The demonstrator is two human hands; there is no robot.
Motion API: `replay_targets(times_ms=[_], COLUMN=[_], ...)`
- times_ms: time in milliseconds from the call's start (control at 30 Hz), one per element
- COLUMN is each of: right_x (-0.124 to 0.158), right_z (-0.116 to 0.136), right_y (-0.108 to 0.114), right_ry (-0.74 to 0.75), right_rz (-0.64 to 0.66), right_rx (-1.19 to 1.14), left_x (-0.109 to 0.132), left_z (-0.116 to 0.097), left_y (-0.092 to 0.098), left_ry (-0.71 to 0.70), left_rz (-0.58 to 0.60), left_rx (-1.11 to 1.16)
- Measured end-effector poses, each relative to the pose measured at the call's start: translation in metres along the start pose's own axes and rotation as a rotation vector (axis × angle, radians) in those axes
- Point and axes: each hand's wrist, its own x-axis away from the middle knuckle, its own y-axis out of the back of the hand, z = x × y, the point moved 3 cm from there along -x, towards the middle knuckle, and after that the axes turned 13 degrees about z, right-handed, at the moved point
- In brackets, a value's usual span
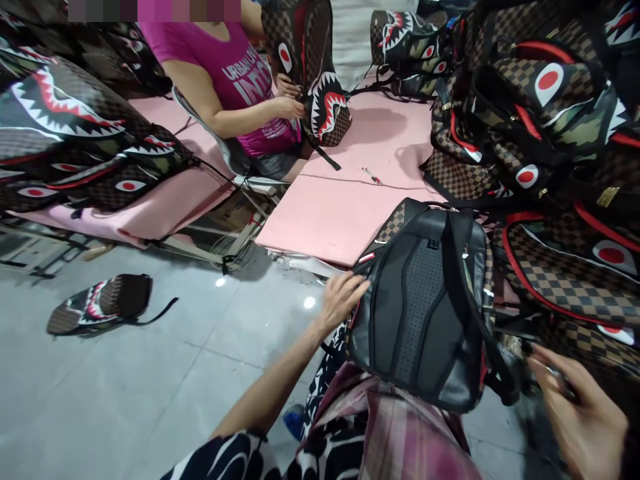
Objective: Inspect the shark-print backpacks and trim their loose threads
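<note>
A black backpack leans on my lap and the table edge, its padded back panel facing up. Brown checkered fabric shows along its sides. My left hand lies against the pack's left edge with the fingers stretched out. A black shoulder strap runs down the pack's right half to a loose lower end. Off to the right of the pack, my right hand is closed around a small dark tool; blur and the fingers hide its exact kind.
Across the pink-topped table, a seated person holds a checkered shark-mouth backpack. A small red-and-white item lies on the table. Backpacks are piled at right and left. One shark-print piece lies on the floor.
</note>
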Motion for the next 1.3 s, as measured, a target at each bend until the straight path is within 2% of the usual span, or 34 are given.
replay_targets(times_ms=[33, 67, 100, 167, 200, 267, 367, 567, 733, 900, 1100, 1300], right_x=[-0.012, -0.026, -0.040, -0.066, -0.077, -0.096, -0.113, -0.126, -0.129, -0.129, -0.130, -0.135], right_z=[0.025, 0.049, 0.069, 0.099, 0.109, 0.124, 0.138, 0.156, 0.165, 0.178, 0.182, 0.171], right_y=[-0.008, -0.022, -0.038, -0.073, -0.089, -0.115, -0.136, -0.155, -0.167, -0.169, -0.172, -0.165], right_ry=[0.074, 0.139, 0.177, 0.217, 0.243, 0.289, 0.355, 0.450, 0.510, 0.564, 0.564, 0.470], right_rz=[0.033, 0.159, 0.264, 0.362, 0.382, 0.378, 0.334, 0.359, 0.415, 0.447, 0.474, 0.462], right_rx=[0.019, 0.040, 0.076, 0.187, 0.228, 0.317, 0.444, 0.625, 0.707, 0.820, 0.841, 0.733], left_x=[-0.007, -0.017, -0.027, -0.045, -0.052, -0.061, -0.063, -0.063, -0.063, -0.060, -0.062, -0.066], left_z=[-0.008, -0.013, -0.016, -0.016, -0.015, -0.014, -0.014, -0.020, -0.015, -0.010, 0.004, 0.029], left_y=[-0.003, -0.004, -0.003, -0.001, 0.000, 0.000, 0.001, 0.005, 0.005, 0.004, 0.006, -0.016], left_ry=[-0.053, -0.058, -0.018, 0.108, 0.138, 0.110, 0.056, 0.001, 0.000, 0.032, 0.181, 0.498], left_rz=[0.058, 0.091, 0.096, 0.061, 0.051, 0.070, 0.104, 0.176, 0.159, 0.111, -0.018, 0.001], left_rx=[0.044, 0.094, 0.143, 0.209, 0.221, 0.218, 0.154, -0.029, 0.064, 0.198, 0.582, 1.177])
